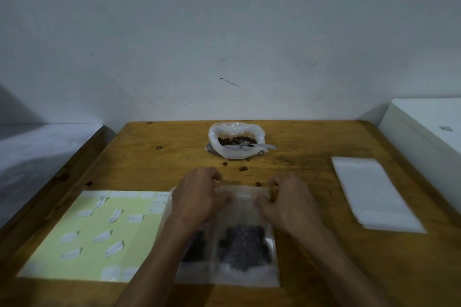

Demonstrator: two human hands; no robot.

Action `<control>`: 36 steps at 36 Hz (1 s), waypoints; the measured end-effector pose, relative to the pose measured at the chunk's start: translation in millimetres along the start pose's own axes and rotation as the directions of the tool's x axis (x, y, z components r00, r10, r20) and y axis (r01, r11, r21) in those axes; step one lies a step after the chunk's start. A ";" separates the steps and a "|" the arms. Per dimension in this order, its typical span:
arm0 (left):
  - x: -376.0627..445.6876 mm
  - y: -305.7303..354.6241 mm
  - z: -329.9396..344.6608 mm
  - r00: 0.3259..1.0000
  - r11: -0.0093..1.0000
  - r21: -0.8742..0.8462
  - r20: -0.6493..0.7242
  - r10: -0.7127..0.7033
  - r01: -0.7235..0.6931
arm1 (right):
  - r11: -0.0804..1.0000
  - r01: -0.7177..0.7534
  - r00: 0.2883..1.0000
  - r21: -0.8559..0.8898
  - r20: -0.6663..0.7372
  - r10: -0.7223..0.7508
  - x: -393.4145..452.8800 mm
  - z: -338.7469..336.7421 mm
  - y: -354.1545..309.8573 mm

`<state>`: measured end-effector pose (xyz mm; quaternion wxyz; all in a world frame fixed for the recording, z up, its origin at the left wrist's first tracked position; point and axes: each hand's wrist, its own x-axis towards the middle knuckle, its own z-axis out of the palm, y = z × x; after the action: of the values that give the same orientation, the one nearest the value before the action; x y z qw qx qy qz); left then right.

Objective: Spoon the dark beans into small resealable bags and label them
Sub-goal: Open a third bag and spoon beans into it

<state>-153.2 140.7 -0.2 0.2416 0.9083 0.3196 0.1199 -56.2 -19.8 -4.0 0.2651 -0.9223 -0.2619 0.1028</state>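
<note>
A small clear resealable bag (245,237) with dark beans in its lower half lies flat on the wooden table (299,172) in front of me. My left hand (199,197) and my right hand (289,202) both pinch its top edge with curled fingers. A second filled bag (193,254) lies partly under my left forearm. At the back stands a white plastic bag of beans (235,139) with a metal spoon (259,145) resting in it. A pale yellow sheet (87,234) with several small white labels lies at the left.
A stack of empty clear bags (374,194) lies at the right. A few loose beans (242,169) are scattered between the bean bag and my hands. A white box (429,132) borders the table's right side, and a wall stands behind.
</note>
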 end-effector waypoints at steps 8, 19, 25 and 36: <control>3.9 18.1 1.5 0.987 0.995 -0.033 -0.130 0.093 -0.098 | 0.999 0.008 0.997 0.053 -0.079 -0.004 0.3 -7.0 0.5; 13.2 115.4 37.1 0.931 0.916 -0.174 -0.014 0.364 -0.361 | 0.978 -0.189 0.927 0.091 -0.314 0.208 30.8 -73.9 86.6; 38.9 169.8 90.3 0.933 0.943 -0.179 0.180 0.312 -0.281 | 0.916 -0.401 0.869 -0.025 -0.325 0.372 47.8 -88.9 161.2; 69.3 198.2 156.3 0.921 0.954 0.054 0.280 0.270 -0.296 | 0.904 -0.423 0.830 0.064 -0.371 0.415 44.3 -89.2 174.0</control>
<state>61.7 -6.2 -27.2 0.2193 0.9633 0.1545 0.0135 85.0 -160.5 -25.9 0.2714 -0.9622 0.0013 -0.0231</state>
